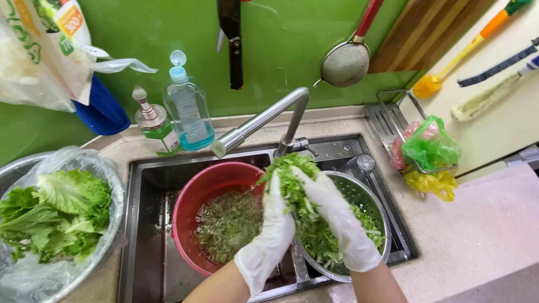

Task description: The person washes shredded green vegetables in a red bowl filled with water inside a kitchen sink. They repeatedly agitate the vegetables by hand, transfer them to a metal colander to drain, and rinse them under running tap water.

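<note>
Cupping one greens bunch (296, 185), two hands (269, 235) (339, 221)

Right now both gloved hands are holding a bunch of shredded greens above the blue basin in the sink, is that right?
Not quite: the basin is red, not blue. The head view shows the left hand and right hand, both gloved, holding the shredded greens in the sink, between that basin and a metal colander.

Head view, close above sink (146, 185)

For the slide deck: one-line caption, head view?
Gloved hands lift shredded greens over a colander, beside a red basin.
</note>
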